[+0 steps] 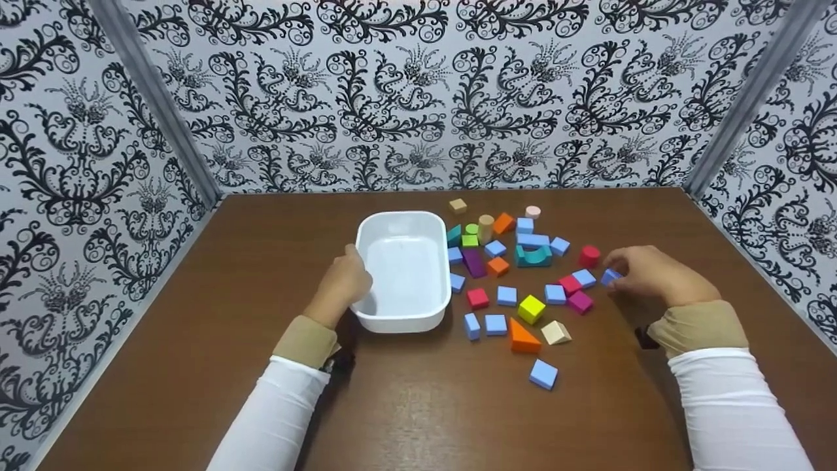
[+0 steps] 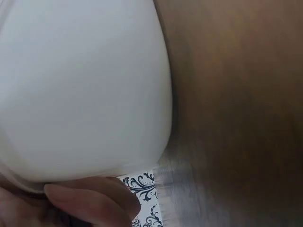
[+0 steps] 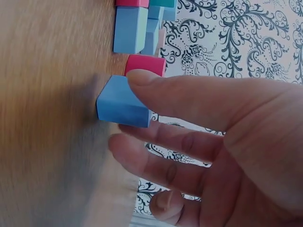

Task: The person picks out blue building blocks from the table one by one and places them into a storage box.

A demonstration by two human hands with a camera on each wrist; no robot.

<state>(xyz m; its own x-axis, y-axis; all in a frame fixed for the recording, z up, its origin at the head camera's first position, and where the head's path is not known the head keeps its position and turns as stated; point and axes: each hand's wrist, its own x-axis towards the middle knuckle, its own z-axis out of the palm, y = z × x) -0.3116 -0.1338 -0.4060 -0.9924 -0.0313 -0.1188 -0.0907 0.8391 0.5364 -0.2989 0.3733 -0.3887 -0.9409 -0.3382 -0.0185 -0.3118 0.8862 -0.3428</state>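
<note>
A: Where does the small blue foam cube (image 1: 611, 276) sit?

B: On the brown wooden table (image 1: 418, 405), at the right edge of the scattered blocks. The right hand (image 1: 650, 275) pinches it: the thumb lies across its top and a finger presses from the other side, seen closely in the right wrist view (image 3: 122, 103). The cube still touches the tabletop.

A: What is next to it?

B: A red foam cylinder (image 1: 590, 256) stands just beyond it, and another blue foam block (image 1: 584, 278) lies just to its left, beside a pink foam cube (image 1: 569, 284) and a magenta foam cube (image 1: 580, 302).

A: And the left hand?

B: The left hand (image 1: 341, 285) grips the left rim of the white plastic tub (image 1: 404, 320), fingers curled over the edge. The left wrist view shows a fingertip against the tub's outer wall (image 2: 85, 94). Nothing shows inside the tub.

A: So how far is the cube from the tub?

B: Well apart. The whole spread of blocks lies between them, including a yellow foam cube (image 1: 531, 309) and an orange foam wedge (image 1: 522, 337). The two hands are wide apart, one at each side of the spread.
</note>
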